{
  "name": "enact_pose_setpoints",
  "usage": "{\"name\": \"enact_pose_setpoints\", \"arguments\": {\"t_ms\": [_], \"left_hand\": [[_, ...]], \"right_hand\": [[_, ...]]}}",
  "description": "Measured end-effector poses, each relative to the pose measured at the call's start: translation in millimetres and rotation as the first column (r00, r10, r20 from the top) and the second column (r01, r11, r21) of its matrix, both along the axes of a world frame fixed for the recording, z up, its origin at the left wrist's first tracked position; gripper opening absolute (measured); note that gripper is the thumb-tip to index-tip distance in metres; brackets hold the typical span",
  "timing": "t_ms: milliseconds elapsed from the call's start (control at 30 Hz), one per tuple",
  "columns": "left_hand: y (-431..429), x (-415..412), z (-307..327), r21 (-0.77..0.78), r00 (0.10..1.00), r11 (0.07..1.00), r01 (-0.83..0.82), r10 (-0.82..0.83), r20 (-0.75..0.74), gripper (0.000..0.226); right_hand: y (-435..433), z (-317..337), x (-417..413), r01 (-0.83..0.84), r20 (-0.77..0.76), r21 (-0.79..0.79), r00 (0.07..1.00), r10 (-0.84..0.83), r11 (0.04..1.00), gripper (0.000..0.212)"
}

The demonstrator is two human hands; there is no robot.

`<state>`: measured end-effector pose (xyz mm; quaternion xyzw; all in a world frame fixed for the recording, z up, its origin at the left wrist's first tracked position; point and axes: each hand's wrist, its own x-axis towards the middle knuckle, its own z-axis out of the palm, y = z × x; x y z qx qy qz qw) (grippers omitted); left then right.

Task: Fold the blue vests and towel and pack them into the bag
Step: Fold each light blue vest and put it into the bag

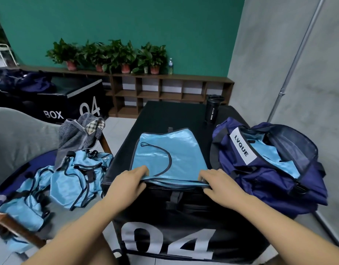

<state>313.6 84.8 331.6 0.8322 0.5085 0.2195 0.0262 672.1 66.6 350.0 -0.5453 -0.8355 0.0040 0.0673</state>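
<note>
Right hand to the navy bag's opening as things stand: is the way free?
Probably yes. The bag sits just right of the right hand, open at the top, and nothing stands between them. The hand does grip the vest at its near edge, so it would likely carry that along.

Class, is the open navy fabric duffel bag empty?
No, light-blue shiny fabric shows inside the open navy fabric duffel bag.

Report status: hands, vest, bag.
Left hand and right hand pinch near hem of shiny light-blue vest, flat on black box. Navy duffel bag open at right, blue fabric inside. More light-blue vests heaped left.
</note>
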Motion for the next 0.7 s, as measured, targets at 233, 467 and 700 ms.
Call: {"name": "enact_pose_setpoints", "arguments": {"t_ms": [233, 467, 700], "left_hand": [[1, -3, 28, -0.054, 0.998, 0.999, -0.002, 0.006, 0.069, 0.037], [-3, -14, 56, -0.076, 0.957, 0.997, 0.02, 0.003, 0.289, 0.035], [22, -10, 77, -0.171, 0.901, 0.985, -0.015, 0.087, 0.424, 0.029]], "right_hand": [[-13, 22, 11, 0.113, -0.151, 0.0, 0.982, -0.112, 0.994, 0.019], [-19, 43, 26, 0.108, -0.447, -0.1, 0.883, -0.142, 0.989, 0.01], [11, 64, 25, 0.133, -0.606, -0.111, 0.776, -0.174, 0.985, 0.019]]}}
